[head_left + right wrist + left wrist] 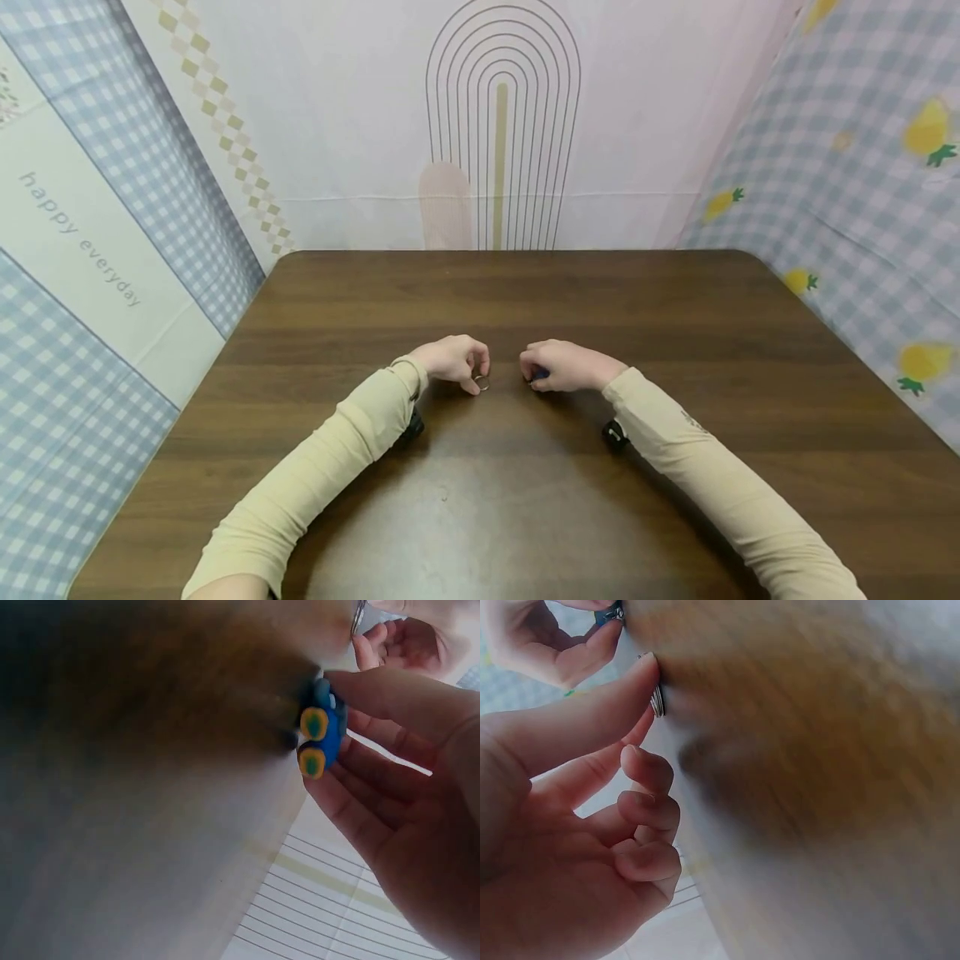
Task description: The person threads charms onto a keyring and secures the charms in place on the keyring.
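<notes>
My left hand [453, 358] is low over the middle of the table, thumb and index finger pinching a silver split key ring [658, 702]. The ring's coiled edge sticks out past the thumb tip in the left wrist view, and the other fingers are loosely curled. Across a short gap, my right hand [568, 367] grips a small blue figure [322, 742] between thumb and fingers. Two yellow-rimmed green ovals stand out on the figure. A bit of metal shows beside the blue piece in the left wrist view. Fingers hide much of the figure.
The dark brown wooden table [495, 287] has rounded far corners. A white cloth with arch lines [637, 125] hangs behind it, with checked cloths at both sides. A small dark device [617, 435] is strapped under the right wrist, another [412, 423] under the left.
</notes>
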`<state>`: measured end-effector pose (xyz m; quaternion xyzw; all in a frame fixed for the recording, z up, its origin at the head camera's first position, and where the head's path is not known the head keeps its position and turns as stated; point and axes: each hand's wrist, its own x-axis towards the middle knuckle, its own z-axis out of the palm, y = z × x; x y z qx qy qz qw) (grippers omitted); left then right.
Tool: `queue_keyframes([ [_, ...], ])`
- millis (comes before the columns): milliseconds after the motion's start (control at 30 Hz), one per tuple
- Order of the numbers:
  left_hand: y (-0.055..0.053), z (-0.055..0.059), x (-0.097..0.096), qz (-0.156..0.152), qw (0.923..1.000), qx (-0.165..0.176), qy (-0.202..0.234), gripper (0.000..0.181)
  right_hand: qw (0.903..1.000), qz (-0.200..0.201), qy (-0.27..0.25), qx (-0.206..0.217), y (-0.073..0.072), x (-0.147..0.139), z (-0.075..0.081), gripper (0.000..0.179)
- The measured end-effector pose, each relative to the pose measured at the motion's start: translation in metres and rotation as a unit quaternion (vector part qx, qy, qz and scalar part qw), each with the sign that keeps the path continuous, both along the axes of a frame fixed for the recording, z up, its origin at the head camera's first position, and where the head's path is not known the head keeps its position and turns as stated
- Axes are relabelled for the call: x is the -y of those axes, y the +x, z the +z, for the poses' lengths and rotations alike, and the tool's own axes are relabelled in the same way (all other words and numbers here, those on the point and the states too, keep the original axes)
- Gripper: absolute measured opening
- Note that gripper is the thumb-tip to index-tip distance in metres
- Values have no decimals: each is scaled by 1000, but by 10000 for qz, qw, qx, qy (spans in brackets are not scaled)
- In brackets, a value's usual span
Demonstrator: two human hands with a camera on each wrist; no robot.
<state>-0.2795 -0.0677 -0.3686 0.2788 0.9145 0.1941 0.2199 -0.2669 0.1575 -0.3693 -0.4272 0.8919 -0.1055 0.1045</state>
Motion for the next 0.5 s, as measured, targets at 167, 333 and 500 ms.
queue_keyframes([
  [167, 1, 0, -4, -58, 10000, 48, -35, 25, 9998, -205, 21, -69, 2, 1, -2, 10],
  [333, 2, 0, -8, -117, 9999, -5, -20, 26, 9995, -254, 137, -123, 2, 3, -2, 12],
  [500, 2, 0, -9, -18, 9999, 122, 99, 26, 9993, -328, 201, 2, 2, 4, -2, 11],
])
